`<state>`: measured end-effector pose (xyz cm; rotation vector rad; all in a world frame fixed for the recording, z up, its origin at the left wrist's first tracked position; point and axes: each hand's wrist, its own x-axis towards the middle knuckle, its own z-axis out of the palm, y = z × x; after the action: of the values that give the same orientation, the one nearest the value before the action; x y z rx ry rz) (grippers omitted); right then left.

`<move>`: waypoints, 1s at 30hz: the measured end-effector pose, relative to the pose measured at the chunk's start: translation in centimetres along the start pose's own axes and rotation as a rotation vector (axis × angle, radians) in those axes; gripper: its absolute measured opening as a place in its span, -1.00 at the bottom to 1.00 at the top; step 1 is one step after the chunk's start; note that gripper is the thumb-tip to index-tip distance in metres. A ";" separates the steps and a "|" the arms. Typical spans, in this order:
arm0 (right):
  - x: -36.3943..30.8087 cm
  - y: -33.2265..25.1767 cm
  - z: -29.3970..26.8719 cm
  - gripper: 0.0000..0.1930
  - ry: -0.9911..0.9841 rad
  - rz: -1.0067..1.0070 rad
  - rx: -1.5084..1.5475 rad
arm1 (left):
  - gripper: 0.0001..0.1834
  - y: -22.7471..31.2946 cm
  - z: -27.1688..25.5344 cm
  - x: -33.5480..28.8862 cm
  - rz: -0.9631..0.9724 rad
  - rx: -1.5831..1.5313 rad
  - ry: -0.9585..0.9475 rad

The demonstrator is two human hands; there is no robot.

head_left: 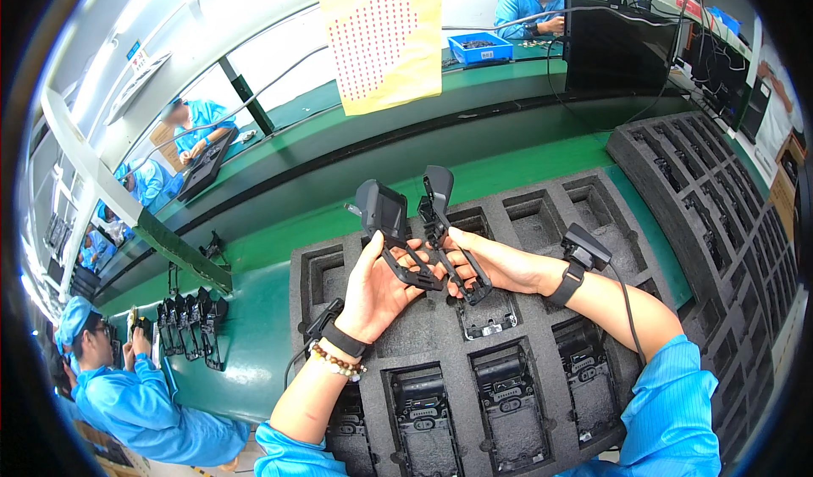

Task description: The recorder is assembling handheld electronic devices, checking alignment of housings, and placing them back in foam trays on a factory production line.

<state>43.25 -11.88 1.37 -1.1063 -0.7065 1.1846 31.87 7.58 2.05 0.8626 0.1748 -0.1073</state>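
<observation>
My left hand (373,295) is closed round a black plastic housing (383,210), its boxy end up and its open frame slanting down to the right. Close beside it, my right hand (500,263) grips a second black plastic housing (436,193), narrower as seen from here, with its frame pointing down. The two lower ends nearly meet; I cannot tell if they touch. Beneath both hands lies a grey foam tray (461,354) with rectangular pockets. Its near pockets hold black housings (423,418), while several far pockets show bare foam.
Stacked foam trays (703,189) with black parts stand at the right. On the green bench (254,341), a row of black housings (190,320) lies left. A co-worker (144,392) sits there. Cabled devices are strapped to my wrists. A blue bin (480,47) and a monitor (622,53) stand behind.
</observation>
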 end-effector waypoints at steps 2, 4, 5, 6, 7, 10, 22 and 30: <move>0.0 0.1 0.0 -0.32 0.001 0.002 -0.004 | -0.21 0.0 -0.1 0.1 -0.001 -0.004 0.002; 0.1 0.3 -0.1 -0.31 -0.001 0.012 -0.010 | -0.21 -0.1 -0.1 -0.2 0.001 -0.006 0.004; 0.0 0.3 -0.1 -0.30 0.002 0.020 -0.016 | -0.21 -0.1 0.0 -0.2 0.000 -0.007 0.003; 0.0 0.3 -0.1 -0.30 0.003 0.019 -0.017 | -0.21 -0.1 0.1 -0.2 0.000 -0.007 0.001; 0.0 0.4 -0.1 -0.30 0.005 0.012 -0.021 | -0.22 -0.1 0.1 -0.2 0.001 -0.006 0.003; 0.0 0.2 0.1 -0.29 0.007 0.006 -0.025 | -0.22 -0.1 0.0 -0.2 0.006 -0.009 0.007; 0.1 0.1 0.0 -0.30 0.013 0.005 -0.022 | -0.20 -0.1 -0.1 0.0 -0.001 0.012 0.003; 0.1 0.1 0.1 -0.31 0.022 0.006 -0.021 | -0.30 0.0 0.1 -0.2 -0.003 -0.001 -0.001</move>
<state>43.12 -11.73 1.26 -1.1376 -0.7009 1.1708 31.72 7.50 2.17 0.8609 0.1756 -0.1105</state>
